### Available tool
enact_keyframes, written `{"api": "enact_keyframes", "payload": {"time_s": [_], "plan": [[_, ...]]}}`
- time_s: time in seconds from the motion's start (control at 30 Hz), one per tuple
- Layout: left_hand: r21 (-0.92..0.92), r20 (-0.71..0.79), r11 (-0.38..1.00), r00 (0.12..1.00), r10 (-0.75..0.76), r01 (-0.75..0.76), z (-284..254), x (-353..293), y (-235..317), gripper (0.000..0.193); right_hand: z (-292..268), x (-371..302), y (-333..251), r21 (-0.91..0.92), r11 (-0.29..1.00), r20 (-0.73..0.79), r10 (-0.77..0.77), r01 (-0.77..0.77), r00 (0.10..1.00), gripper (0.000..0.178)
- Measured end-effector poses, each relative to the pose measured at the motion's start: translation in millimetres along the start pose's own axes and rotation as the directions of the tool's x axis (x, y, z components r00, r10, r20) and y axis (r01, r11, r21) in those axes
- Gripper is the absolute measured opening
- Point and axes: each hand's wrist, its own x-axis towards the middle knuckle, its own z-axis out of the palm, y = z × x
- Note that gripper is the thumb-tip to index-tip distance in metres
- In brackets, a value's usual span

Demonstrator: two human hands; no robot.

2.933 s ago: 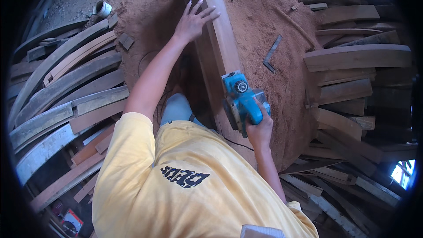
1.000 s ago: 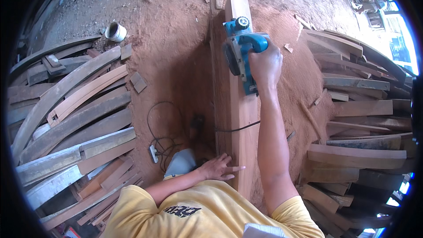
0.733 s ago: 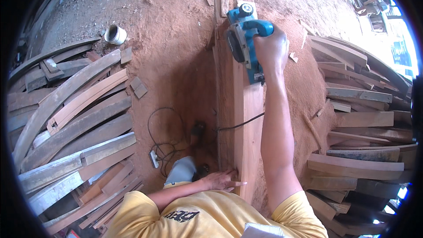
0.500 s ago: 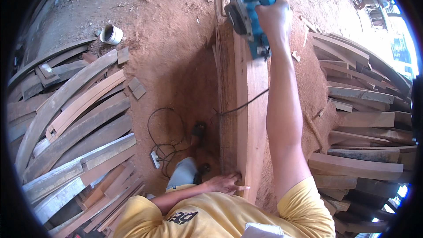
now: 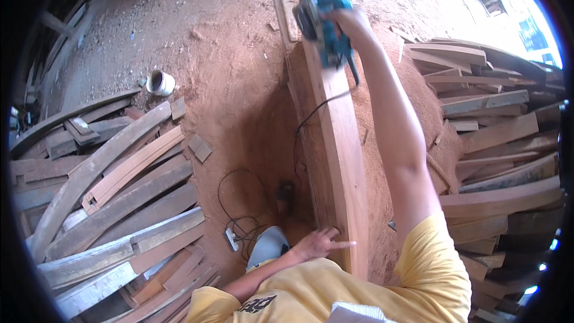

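At the far end of a long wooden beam [image 5: 342, 149], my right hand [image 5: 353, 24] is closed around the handle of a blue-green electric planer [image 5: 326, 36]. My arm is stretched far forward, and the tool sits over the beam's top face. From the back of the planer a dark cord [image 5: 326, 103] drops across the beam and down its left side. Close to my body, my left hand [image 5: 318, 244] lies on the near end of the beam. One of its fingers is stretched out across the top; nothing shows in this hand.
Curved timber offcuts [image 5: 113, 173] are piled on the left, and more boards [image 5: 490, 149] are stacked on the right. A white bucket [image 5: 160, 84] lies at the far left. Coiled cable and a power strip [image 5: 231, 239] rest on the sawdust-covered ground [image 5: 227, 78].
The view has turned, so the beam now slants more. The planer remains at the far end in my right hand, its cord hanging more visibly behind it. My left hand stays on the near end.
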Motion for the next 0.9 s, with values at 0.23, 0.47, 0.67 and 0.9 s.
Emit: {"api": "enact_keyframes", "payload": {"time_s": [0.23,0.47,0.67,0.9], "plan": [[0.218,-0.523,0.935,0.842,-0.129,0.278,-81,-31,-30,0.054,-102,-369,135,0.507,0.842,-0.090,0.267,-0.187,0.960,0.015],[0.492,-0.275,0.865,0.960,0.043,0.102,-70,25,28,0.072,-129,-674,283,0.607,0.632,-0.330,0.752,-0.481,0.571,0.014],[0.653,0.030,0.752,0.995,0.091,-0.089,50,36,70,0.092,-95,-812,466,0.848,0.378,-0.326,0.925,-0.371,0.197,0.015],[0.792,0.030,0.610,1.000,-0.010,-0.018,78,-14,100,0.091,-53,-878,632,0.915,0.331,-0.310,0.943,-0.229,0.124,0.022]]}}
